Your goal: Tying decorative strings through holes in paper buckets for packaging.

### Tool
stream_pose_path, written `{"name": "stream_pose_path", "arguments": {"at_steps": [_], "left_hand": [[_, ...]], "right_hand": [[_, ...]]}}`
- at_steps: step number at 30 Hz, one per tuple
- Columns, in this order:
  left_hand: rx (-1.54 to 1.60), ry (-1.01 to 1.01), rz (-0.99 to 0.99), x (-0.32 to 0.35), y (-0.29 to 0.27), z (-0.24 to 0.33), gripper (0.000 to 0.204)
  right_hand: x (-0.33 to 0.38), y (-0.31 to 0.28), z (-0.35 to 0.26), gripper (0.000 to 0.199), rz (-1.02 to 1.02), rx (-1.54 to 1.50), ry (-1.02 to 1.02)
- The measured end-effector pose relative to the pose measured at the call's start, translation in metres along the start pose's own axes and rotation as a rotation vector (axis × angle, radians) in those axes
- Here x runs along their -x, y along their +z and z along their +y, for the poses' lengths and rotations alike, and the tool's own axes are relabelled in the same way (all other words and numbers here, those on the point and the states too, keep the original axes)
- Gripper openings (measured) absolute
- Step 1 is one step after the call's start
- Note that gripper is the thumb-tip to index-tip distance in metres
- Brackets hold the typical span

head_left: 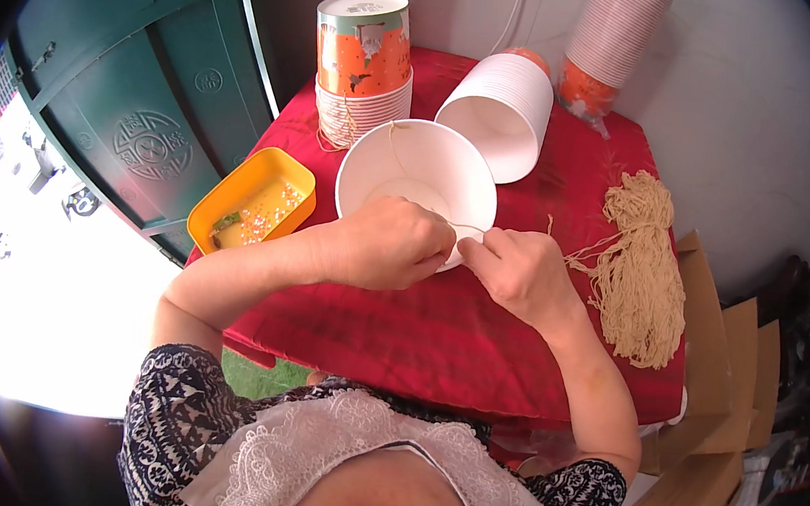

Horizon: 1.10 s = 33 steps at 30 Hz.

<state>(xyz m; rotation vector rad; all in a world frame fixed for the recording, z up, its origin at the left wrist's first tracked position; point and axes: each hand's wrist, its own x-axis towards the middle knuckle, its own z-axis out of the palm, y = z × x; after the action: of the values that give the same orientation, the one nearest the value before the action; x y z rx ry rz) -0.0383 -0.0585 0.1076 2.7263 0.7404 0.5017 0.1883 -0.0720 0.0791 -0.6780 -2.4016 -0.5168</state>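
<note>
A white paper bucket lies tilted in front of me on the table, its wide mouth facing me. My left hand is closed in a fist at the near rim, gripping a thin beige string. Across from it, my right hand pinches the same string, and a short length spans the gap between them. A bit of string also shows at the bucket's far rim. The bucket's near rim is partly hidden behind my hands. To the right lies a bundle of beige strings.
A red cloth covers the table. On the left sits a yellow tray with small beads in it. Behind stand orange-printed stacked buckets, a white stack on its side and a tall stack. Cardboard boxes are at the right.
</note>
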Motion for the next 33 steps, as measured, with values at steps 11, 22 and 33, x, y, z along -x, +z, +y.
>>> {"name": "stream_pose_path", "arguments": {"at_steps": [11,22,33], "left_hand": [[-0.397,0.057,0.158,-0.006,0.02,-0.002,0.007],[-0.46,-0.116,0.165,-0.003,0.085,-0.025,0.006],[0.217,-0.507,0.263,-0.013,0.106,-0.04,0.007]], "right_hand": [[0.011,0.045,0.01,0.015,0.244,0.157,-0.064],[0.032,0.074,0.001,0.019,-0.035,0.035,0.184],[0.04,0.079,0.008,0.026,-0.218,-0.238,0.504]]}}
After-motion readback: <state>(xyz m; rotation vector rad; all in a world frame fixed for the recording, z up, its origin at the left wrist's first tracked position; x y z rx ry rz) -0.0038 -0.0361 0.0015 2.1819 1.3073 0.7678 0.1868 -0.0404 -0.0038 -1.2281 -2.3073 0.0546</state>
